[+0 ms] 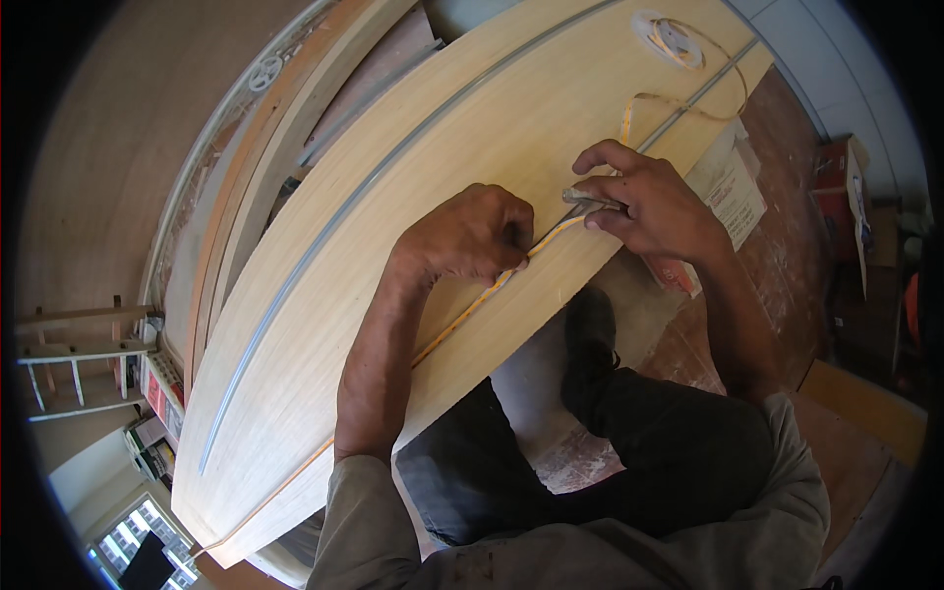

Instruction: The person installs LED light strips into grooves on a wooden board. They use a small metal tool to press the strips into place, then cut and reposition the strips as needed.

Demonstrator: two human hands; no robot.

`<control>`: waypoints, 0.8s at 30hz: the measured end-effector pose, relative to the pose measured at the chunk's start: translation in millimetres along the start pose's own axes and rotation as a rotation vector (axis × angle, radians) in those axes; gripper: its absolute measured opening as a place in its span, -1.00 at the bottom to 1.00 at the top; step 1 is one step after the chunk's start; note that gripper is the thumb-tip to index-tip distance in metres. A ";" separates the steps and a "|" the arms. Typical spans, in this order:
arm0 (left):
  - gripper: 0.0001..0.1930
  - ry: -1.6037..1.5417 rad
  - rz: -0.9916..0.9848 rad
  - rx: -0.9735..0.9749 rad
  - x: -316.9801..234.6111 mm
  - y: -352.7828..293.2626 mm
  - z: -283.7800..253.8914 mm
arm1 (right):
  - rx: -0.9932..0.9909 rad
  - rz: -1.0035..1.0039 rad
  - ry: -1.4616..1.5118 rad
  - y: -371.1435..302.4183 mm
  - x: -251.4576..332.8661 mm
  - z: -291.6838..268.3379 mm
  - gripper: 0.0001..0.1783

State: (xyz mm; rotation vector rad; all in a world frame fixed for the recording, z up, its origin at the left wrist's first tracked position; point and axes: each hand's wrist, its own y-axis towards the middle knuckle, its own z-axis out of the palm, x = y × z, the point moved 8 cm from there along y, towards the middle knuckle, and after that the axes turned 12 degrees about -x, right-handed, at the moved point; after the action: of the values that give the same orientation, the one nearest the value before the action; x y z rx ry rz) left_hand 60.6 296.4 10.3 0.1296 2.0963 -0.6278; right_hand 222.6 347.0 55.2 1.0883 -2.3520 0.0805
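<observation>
A long pale wooden board [324, 324] lies in front of me, with two narrow grey channels along its length. A thin yellow-orange LED strip [442, 336] runs along the nearer channel [708, 88]. My left hand [467, 231] is closed, its fingertips pressed down at the strip where it meets the channel. Just to the right, my right hand [654, 197] grips a small grey metal tool [580, 200] between thumb and fingers; its exact kind is partly hidden. Beyond that hand the strip rises loosely off the board in a loop towards a white reel [667, 39].
The second grey channel [324, 236] lies further across the board. Timber planks [261, 138] stand beyond it at left. My legs [649, 442] are under the board's near edge. Cardboard packaging [736, 202] lies on the reddish floor, and a box [841, 187] stands at right.
</observation>
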 end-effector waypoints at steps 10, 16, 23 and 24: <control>-0.82 -0.161 0.006 0.069 9.4 -3.3 0.2 | 0.022 -0.068 -0.085 12.5 -11.8 9.9 -0.84; -0.85 0.004 0.024 0.047 -0.1 -2.7 0.8 | 0.054 -0.049 -0.203 11.8 -10.5 4.1 -0.79; -0.85 0.000 0.017 0.028 -4.2 -7.5 -3.0 | 0.008 -0.099 -0.054 -2.5 37.1 2.8 -0.72; -0.86 0.003 0.003 0.022 -4.5 -8.1 -4.3 | 0.033 -0.122 0.044 -3.9 41.7 9.5 -0.72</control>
State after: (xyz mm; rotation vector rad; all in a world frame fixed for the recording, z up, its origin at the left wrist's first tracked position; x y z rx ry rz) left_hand 57.3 292.1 19.0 0.1461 2.0926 -0.6489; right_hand 199.1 313.1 67.1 1.2306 -2.2475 0.0985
